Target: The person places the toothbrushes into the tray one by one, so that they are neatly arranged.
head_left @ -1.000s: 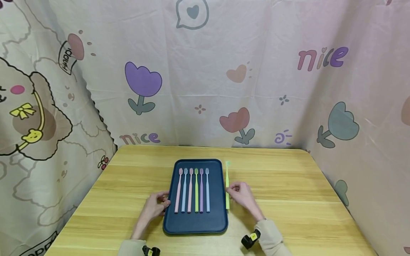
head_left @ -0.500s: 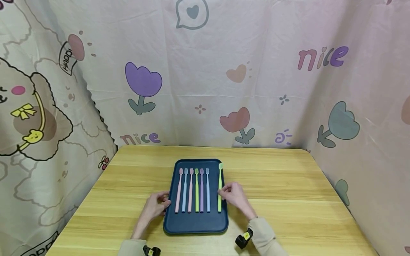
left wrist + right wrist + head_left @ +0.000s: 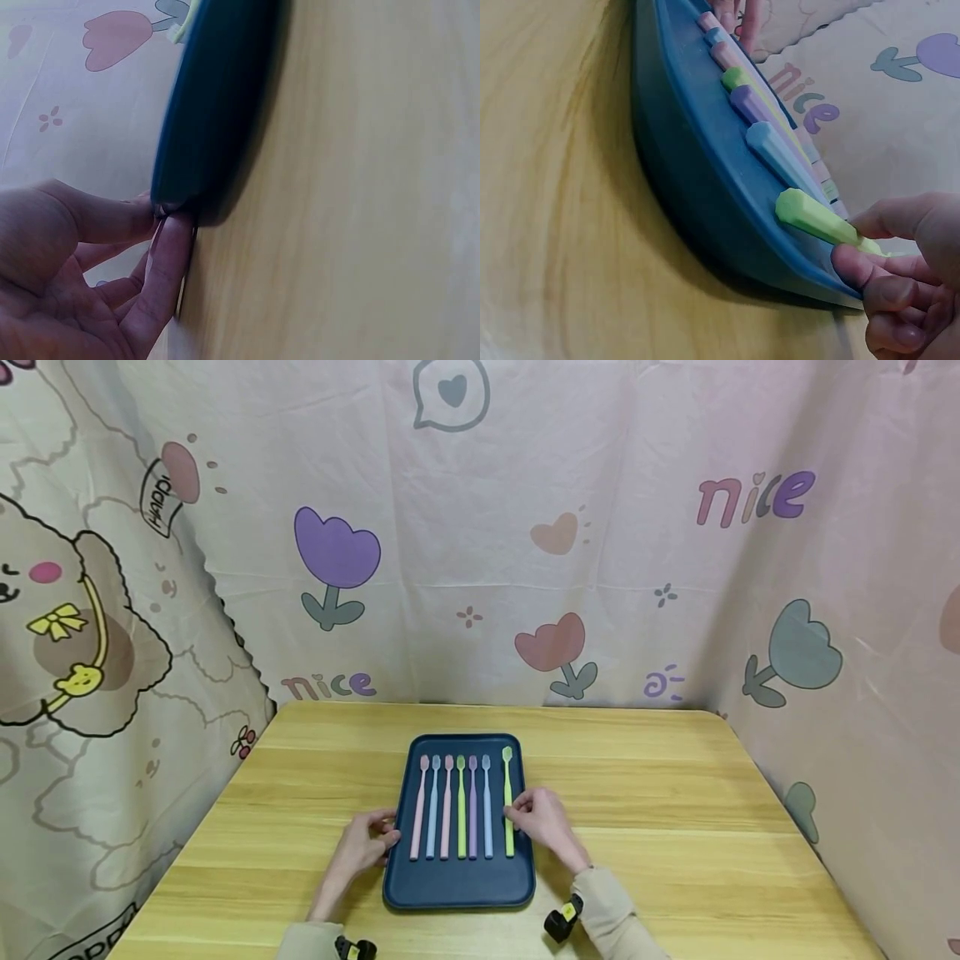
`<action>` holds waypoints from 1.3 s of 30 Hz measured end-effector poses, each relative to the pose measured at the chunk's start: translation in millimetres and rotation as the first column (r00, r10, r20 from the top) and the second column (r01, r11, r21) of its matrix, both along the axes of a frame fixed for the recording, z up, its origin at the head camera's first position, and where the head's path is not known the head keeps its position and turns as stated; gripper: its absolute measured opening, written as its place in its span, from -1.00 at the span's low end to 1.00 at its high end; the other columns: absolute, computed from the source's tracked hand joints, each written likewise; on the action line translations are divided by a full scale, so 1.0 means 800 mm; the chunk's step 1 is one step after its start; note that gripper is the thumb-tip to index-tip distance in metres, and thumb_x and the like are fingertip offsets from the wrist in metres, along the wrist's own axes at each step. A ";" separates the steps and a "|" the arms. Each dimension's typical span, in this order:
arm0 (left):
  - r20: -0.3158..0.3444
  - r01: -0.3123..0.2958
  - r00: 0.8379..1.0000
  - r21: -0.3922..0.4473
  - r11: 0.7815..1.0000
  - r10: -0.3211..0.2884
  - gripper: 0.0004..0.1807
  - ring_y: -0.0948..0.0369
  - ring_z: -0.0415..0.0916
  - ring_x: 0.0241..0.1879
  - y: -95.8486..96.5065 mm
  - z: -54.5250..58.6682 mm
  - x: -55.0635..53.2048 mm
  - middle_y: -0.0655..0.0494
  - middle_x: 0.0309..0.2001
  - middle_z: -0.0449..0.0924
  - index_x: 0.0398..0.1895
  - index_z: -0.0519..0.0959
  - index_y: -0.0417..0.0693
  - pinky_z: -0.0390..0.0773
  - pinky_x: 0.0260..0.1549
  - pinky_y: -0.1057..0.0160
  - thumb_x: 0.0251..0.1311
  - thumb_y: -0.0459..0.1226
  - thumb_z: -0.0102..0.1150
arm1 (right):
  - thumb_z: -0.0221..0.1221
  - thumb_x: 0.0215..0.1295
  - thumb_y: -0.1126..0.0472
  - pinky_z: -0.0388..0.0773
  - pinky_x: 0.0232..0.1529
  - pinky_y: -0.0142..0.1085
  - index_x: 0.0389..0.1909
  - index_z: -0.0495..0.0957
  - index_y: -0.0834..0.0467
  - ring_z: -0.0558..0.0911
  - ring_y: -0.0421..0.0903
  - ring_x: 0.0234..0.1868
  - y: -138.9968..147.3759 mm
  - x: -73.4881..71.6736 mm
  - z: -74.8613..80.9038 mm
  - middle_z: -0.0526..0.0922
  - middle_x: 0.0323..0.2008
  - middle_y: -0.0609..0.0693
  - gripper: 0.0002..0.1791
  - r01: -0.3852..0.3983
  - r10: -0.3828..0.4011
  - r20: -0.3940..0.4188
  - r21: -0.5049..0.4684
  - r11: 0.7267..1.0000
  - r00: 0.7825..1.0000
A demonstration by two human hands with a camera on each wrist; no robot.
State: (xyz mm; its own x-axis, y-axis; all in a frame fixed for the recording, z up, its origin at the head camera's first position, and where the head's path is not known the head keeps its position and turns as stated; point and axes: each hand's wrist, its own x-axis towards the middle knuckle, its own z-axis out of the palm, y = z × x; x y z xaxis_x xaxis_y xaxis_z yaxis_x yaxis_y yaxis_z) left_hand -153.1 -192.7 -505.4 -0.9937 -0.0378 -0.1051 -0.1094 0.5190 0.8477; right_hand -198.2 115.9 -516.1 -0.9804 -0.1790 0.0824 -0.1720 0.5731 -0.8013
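Observation:
My right hand (image 3: 546, 820) pinches a yellow-green toothbrush (image 3: 507, 777) between thumb and fingers. In the right wrist view, its handle (image 3: 810, 215) lies over the right side of the dark blue tray (image 3: 457, 889); whether it touches the tray floor I cannot tell. Beside it on the tray is a row of several toothbrushes: pink, light blue, green and purple, the nearest being a light blue toothbrush (image 3: 487, 810). At the tray's left edge my left hand (image 3: 363, 842) grips the rim, thumb on top and a finger against the underside in the left wrist view.
The tray stands on a light wooden table (image 3: 637, 793). Behind it hangs a patterned cloth (image 3: 450, 527), with another patterned cloth (image 3: 75, 793) along the left side. Each wrist carries a small black camera (image 3: 562, 920).
My right hand has carried the yellow-green toothbrush leftward, from beside the tray's right edge to over the tray. The left hand and the other toothbrushes stay put.

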 end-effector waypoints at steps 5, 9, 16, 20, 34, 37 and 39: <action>0.003 0.000 1.000 0.004 1.000 0.000 -0.58 0.19 0.50 -0.42 0.000 0.000 0.000 -0.08 -0.29 0.57 0.20 0.55 -0.35 0.66 -0.57 0.23 0.25 -0.51 0.20 | 0.33 0.22 0.17 0.34 -0.65 -0.44 -0.53 0.69 0.16 0.46 -0.26 -0.69 -0.004 -0.001 0.000 0.62 -0.70 -0.10 -0.82 0.014 -0.014 0.008 0.040 0.999 1.000; 0.003 -0.001 1.000 0.008 1.000 0.001 -0.58 0.19 0.50 -0.42 0.001 0.001 0.001 -0.08 -0.29 0.56 0.20 0.55 -0.36 0.65 -0.57 0.23 0.25 -0.51 0.19 | 0.34 0.20 0.18 0.35 -0.64 -0.44 -0.55 0.69 0.16 0.48 -0.25 -0.68 -0.007 -0.002 0.000 0.63 -0.69 -0.09 -0.81 0.033 -0.033 -0.001 0.070 0.997 0.999; 0.002 -0.002 1.000 0.004 1.000 0.002 -0.58 0.19 0.49 -0.43 0.001 0.001 0.000 -0.07 -0.31 0.55 0.19 0.55 -0.37 0.65 -0.58 0.23 0.25 -0.51 0.19 | 0.42 0.11 0.19 0.41 -0.58 -0.45 -0.59 0.69 0.18 0.50 -0.28 -0.65 -0.010 -0.002 -0.003 0.66 -0.65 -0.05 -0.81 0.076 -0.067 -0.087 0.113 0.991 0.994; 0.009 0.001 1.000 0.001 1.000 -0.001 -0.58 0.19 0.48 -0.42 0.002 0.002 0.000 -0.05 -0.31 0.53 0.20 0.54 -0.38 0.65 -0.58 0.23 0.24 -0.52 0.19 | 0.44 0.09 0.17 0.43 -0.56 -0.45 -0.57 0.70 0.17 0.50 -0.30 -0.64 -0.009 -0.001 -0.008 0.66 -0.64 -0.06 -0.81 0.076 -0.061 -0.134 0.111 0.991 0.989; 0.016 -0.003 1.000 -0.006 1.000 0.004 -0.57 0.19 0.50 -0.41 0.001 0.001 0.000 -0.06 -0.29 0.55 0.21 0.54 -0.37 0.66 -0.55 0.22 0.25 -0.51 0.19 | 0.41 0.15 0.18 0.47 -0.57 -0.46 -0.43 0.70 0.20 0.56 -0.33 -0.63 0.000 0.006 -0.008 0.70 -0.60 -0.05 -0.84 0.002 -0.002 -0.064 0.012 1.000 0.998; 0.015 -0.003 1.000 -0.005 1.000 0.003 -0.57 0.19 0.50 -0.41 0.001 0.001 0.000 -0.05 -0.30 0.54 0.20 0.54 -0.37 0.66 -0.56 0.23 0.25 -0.52 0.19 | 0.41 0.14 0.18 0.47 -0.56 -0.46 -0.42 0.70 0.20 0.58 -0.32 -0.62 -0.001 0.006 -0.008 0.71 -0.59 -0.05 -0.84 0.002 -0.001 -0.055 0.010 1.000 0.998; 0.015 -0.002 1.000 -0.003 1.000 0.002 -0.57 0.19 0.49 -0.41 0.001 0.001 -0.001 -0.05 -0.30 0.54 0.20 0.54 -0.37 0.66 -0.56 0.23 0.25 -0.52 0.19 | 0.42 0.14 0.17 0.47 -0.56 -0.47 -0.42 0.71 0.19 0.58 -0.32 -0.62 -0.002 0.006 -0.007 0.71 -0.58 -0.06 -0.85 0.009 -0.008 -0.043 0.007 1.000 0.999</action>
State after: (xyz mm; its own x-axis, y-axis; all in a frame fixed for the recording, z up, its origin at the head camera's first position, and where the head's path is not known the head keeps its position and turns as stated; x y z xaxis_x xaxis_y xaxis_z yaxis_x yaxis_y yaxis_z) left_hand -153.6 -192.2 -504.8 -0.9919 -0.0403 -0.1203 -0.1236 0.5214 0.8443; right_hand -193.5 114.2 -521.5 -0.9774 -0.1713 0.1236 -0.2015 0.5805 -0.7889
